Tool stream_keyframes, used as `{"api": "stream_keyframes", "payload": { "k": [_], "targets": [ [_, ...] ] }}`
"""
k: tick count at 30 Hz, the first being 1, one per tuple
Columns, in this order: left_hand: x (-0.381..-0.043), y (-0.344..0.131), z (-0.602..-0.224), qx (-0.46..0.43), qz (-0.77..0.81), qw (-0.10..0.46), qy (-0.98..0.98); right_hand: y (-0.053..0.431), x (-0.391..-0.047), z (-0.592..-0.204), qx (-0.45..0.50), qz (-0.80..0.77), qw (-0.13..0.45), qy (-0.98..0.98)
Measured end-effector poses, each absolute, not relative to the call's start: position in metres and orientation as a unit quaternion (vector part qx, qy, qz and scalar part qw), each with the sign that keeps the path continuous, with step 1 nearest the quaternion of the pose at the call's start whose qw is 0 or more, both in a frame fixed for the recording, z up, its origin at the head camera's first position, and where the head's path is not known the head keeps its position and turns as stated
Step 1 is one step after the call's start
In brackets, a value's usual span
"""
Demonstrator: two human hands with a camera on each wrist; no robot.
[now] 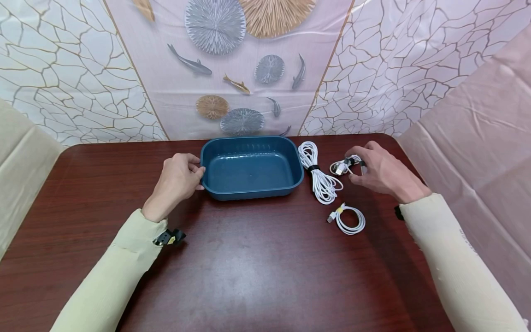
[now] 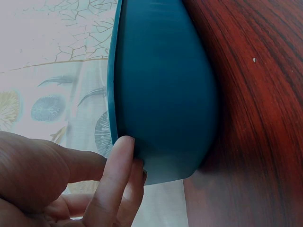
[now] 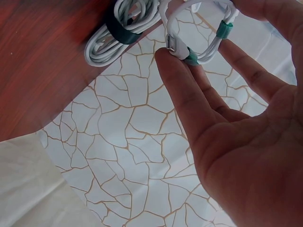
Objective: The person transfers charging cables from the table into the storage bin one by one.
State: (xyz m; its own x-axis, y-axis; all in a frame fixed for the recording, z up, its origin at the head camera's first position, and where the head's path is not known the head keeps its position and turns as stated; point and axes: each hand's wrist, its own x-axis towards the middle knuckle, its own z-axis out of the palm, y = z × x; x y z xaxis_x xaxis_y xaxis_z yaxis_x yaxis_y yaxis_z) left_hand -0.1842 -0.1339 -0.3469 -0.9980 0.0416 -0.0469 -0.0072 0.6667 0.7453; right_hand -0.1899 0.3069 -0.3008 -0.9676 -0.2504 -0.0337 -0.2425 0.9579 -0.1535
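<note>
My left hand (image 1: 178, 177) pinches the left end of a dark blue plastic basin (image 1: 251, 192). In the left wrist view its fingers (image 2: 118, 161) lie at the basin's rim and outer wall. To the right, my right hand (image 1: 379, 170) holds a small coiled white USB cable (image 1: 341, 167) between thumb and fingers. The right wrist view shows dark green ties on this cable (image 3: 208, 54) and a metal plug by one fingertip. Beside the basin lies a long white cable bundle (image 1: 321, 180) with a black strap. Nearer me is a round white USB cable (image 1: 350, 230) with a yellow tie.
The basin and cables stand on a dark red wooden table (image 1: 249, 267). A patterned cloth (image 1: 244, 92) hangs behind its back edge. On the right, a pinkish cloth (image 1: 477, 120) rises close to the table's side.
</note>
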Motion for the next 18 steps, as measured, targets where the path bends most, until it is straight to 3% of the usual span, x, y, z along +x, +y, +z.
{"api": "stream_keyframes", "payload": {
  "k": [18],
  "targets": [
    [-0.1833,-0.1342,-0.3450,0.006,0.404,0.039,0.914,0.3017,-0.1890,-0.3025,-0.121,-0.096,0.019,0.988]
  ]
}}
